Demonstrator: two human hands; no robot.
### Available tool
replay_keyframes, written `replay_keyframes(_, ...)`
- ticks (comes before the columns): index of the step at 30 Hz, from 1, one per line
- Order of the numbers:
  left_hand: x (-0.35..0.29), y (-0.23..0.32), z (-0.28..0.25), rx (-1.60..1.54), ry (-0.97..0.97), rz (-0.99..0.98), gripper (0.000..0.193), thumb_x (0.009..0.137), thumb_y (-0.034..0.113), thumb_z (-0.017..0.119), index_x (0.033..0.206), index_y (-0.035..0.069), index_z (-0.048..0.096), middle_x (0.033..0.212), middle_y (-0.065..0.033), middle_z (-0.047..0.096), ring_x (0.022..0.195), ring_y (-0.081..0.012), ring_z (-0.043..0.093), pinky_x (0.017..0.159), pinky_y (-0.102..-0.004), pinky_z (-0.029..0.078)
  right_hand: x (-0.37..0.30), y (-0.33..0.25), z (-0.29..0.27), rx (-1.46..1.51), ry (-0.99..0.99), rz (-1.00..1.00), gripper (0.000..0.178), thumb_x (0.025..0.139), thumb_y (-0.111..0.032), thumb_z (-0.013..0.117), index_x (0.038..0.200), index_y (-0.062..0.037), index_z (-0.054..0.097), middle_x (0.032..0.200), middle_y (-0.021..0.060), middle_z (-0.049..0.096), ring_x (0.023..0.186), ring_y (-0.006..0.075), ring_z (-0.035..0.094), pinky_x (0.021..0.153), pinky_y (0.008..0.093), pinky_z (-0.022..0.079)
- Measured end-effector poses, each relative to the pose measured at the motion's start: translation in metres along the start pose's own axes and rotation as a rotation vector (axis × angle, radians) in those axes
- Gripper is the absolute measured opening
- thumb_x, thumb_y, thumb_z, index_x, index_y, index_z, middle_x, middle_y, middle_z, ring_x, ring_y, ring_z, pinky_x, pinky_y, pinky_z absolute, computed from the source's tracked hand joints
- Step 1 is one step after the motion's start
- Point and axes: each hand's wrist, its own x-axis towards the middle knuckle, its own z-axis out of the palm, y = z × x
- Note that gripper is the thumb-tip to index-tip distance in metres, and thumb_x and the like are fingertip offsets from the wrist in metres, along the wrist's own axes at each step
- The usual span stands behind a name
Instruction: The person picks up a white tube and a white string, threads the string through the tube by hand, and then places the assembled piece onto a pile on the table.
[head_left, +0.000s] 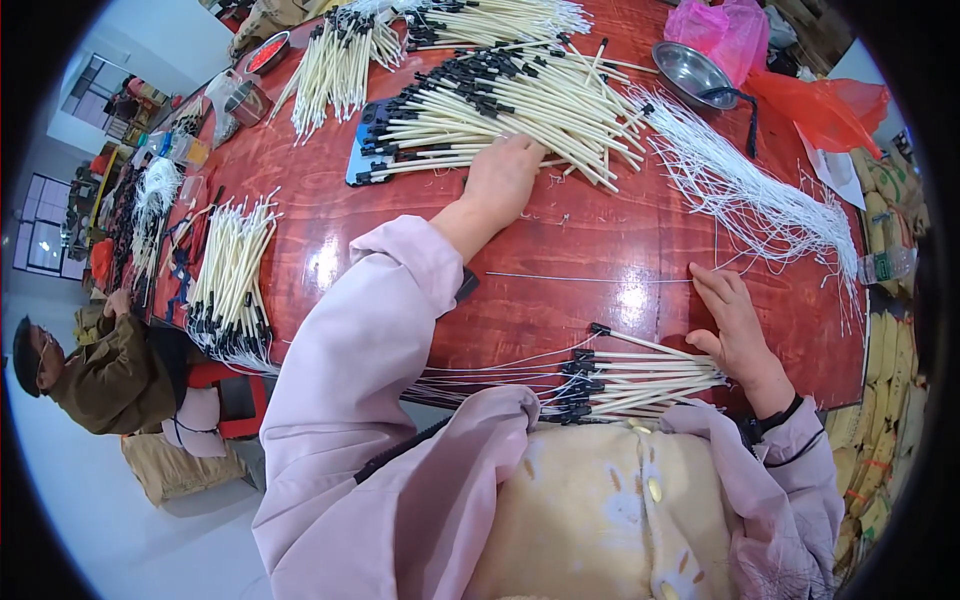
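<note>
My left hand (505, 178) reaches to the near edge of a large pile of cream sticks with black end pieces (490, 105). Its fingers curl down onto a stick there, and their tips are partly hidden. On the right, my right hand (735, 325) rests on the red table, fingers stretched and thumb apart. Its fingertips touch the end of a thin white cord (590, 278) that lies straight across the tabletop. Just below that hand, close to my body, lies a smaller group of sticks (650, 378), with white cords trailing left from their black ends.
A bundle of loose white cords (760, 185) spreads over the right side, below a metal bowl (695, 72) and red plastic bag (825, 110). More stick bundles lie at the far edge and at left (232, 262). A co-worker (105, 370) sits beyond the left edge.
</note>
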Motion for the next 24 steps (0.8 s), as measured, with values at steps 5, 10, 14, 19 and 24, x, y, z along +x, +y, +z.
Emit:
replay_keyframes(5, 0.001, 0.010, -0.001, 0.116, -0.046, 0.016, 0.016, 0.090, 0.010, 0.060, 0.104, 0.008, 0.064, 0.097, -0.0150, 0.066, 0.099, -0.0324, 0.067, 0.081, -0.0442, 0.057, 0.002, -0.001, 0.005, 0.011, 0.045, -0.005, 0.090, 0.089, -0.067, 0.058, 0.133, 0.0103, 0.054, 0.149, 0.0196, 0.051, 0.125, 0.0398, 0.049, 0.109, 0.0475, 0.040)
replay_keyframes(10, -0.033, 0.033, -0.032, 0.016, -0.127, -0.137, 0.017, 0.091, 0.009, 0.059, 0.107, 0.008, 0.062, 0.098, -0.0164, 0.066, 0.093, -0.0349, 0.068, 0.079, -0.0458, 0.057, 0.002, 0.002, 0.007, 0.023, 0.057, -0.009, 0.088, 0.089, -0.067, 0.060, 0.130, 0.0101, 0.056, 0.148, 0.0198, 0.051, 0.123, 0.0400, 0.050, 0.108, 0.0476, 0.041)
replay_keyframes(14, -0.081, 0.027, -0.063, -0.030, -0.028, -0.169, 0.012, 0.093, 0.010, 0.058, 0.103, 0.008, 0.064, 0.098, -0.0164, 0.066, 0.089, -0.0376, 0.068, 0.077, -0.0478, 0.057, -0.001, 0.005, 0.006, 0.024, 0.084, 0.000, 0.085, 0.088, -0.064, 0.063, 0.129, 0.0100, 0.057, 0.146, 0.0200, 0.053, 0.122, 0.0405, 0.051, 0.107, 0.0477, 0.041)
replay_keyframes(19, -0.154, 0.005, -0.107, -0.244, -0.076, -0.402, 0.011, 0.095, 0.009, 0.063, 0.100, 0.003, 0.071, 0.095, -0.0199, 0.066, 0.089, -0.0418, 0.066, 0.075, -0.0464, 0.053, 0.005, 0.004, 0.004, 0.035, 0.082, 0.001, 0.083, 0.086, -0.061, 0.066, 0.128, 0.0097, 0.058, 0.143, 0.0198, 0.056, 0.122, 0.0408, 0.051, 0.107, 0.0473, 0.041)
replay_keyframes(24, -0.195, -0.005, -0.117, -0.302, -0.097, -0.454, 0.014, 0.093, 0.005, 0.065, 0.104, 0.002, 0.073, 0.094, -0.0198, 0.068, 0.087, -0.0411, 0.066, 0.075, -0.0439, 0.052, 0.005, 0.000, 0.001, 0.054, 0.069, 0.027, 0.082, 0.086, -0.060, 0.068, 0.128, 0.0093, 0.059, 0.142, 0.0192, 0.057, 0.122, 0.0405, 0.051, 0.108, 0.0471, 0.040)
